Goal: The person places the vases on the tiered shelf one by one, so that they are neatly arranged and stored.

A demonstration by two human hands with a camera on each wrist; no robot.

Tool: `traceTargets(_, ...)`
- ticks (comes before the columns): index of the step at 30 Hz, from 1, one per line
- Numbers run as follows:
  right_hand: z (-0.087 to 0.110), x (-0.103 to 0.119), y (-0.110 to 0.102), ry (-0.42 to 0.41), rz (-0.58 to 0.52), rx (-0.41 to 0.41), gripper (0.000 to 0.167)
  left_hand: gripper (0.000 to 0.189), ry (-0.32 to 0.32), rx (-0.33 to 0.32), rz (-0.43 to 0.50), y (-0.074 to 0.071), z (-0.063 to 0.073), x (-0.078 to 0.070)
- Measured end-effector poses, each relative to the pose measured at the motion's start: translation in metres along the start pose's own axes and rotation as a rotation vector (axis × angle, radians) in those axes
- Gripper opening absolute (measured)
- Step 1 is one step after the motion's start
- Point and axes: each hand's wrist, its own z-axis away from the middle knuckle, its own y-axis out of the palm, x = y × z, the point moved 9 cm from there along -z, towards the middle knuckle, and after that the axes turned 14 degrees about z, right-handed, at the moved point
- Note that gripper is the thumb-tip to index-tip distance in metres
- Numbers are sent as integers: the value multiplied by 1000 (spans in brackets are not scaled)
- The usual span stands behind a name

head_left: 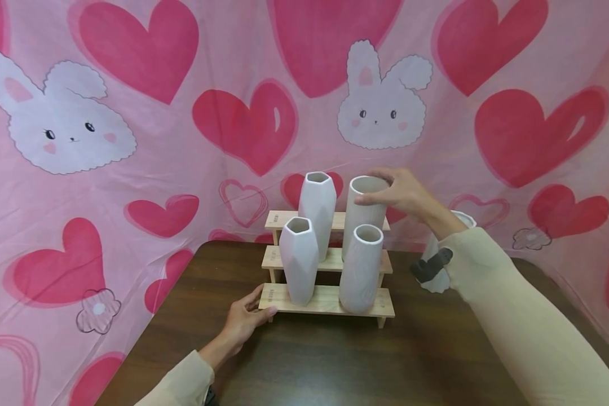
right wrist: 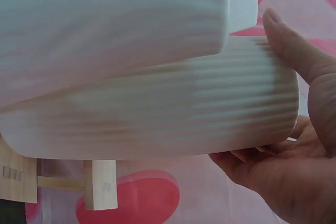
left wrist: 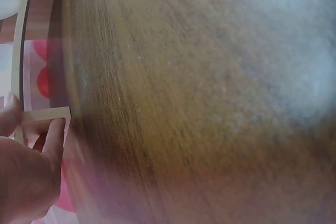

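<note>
A three-tiered wooden stand (head_left: 325, 298) carries several white vases. My right hand (head_left: 408, 194) grips a ribbed, straight-sided vase (head_left: 360, 217) near its rim, thumb on one side and fingers on the other; its base is at the middle tier. In front of it, on the lowest tier, stands a tapered round vase (head_left: 362, 276). Two faceted vases, a front one (head_left: 298, 259) and a taller rear one (head_left: 318, 203), stand to the left. My left hand (head_left: 243, 318) pinches the lowest tier's left end, the thumb along the board (left wrist: 18, 72) and a finger by the leg (left wrist: 47, 114).
Another white vase (head_left: 436, 270) stands on the table at the right, partly hidden behind my right forearm and its dark wrist strap (head_left: 431, 265). The brown wooden table (head_left: 335, 361) ends at a pink cloth (head_left: 314, 135) with hearts and rabbits.
</note>
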Motion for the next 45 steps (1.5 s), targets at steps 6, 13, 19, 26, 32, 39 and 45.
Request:
traceTargets(6, 0, -1, 3, -25, 17, 11, 74, 73, -5, -3, -6, 0, 0, 0)
traceTargets(13, 1, -4, 1, -44, 7, 23, 76, 72, 1, -9, -1, -1, -2, 1)
traceTargets(19, 11, -20, -13, -37, -84, 9, 85, 73, 8, -5, -3, 1, -2, 1)
traceTargets(26, 30, -65, -28, 44, -99, -7, 85, 72, 5, 1, -7, 1, -1, 0)
traceTargets(32, 46, -99, -32, 102, -138, -15, 81, 73, 4, 1, -18, 1, 0, 1)
traceTargets(39, 56, -132, -44, 158, -117, -89, 85, 72, 4, 0, -15, 1, 1, 2)
traceTargets(45, 61, -163, -48, 189, 81, -83, 97, 73, 7, -3, -23, 1, 0, 1)
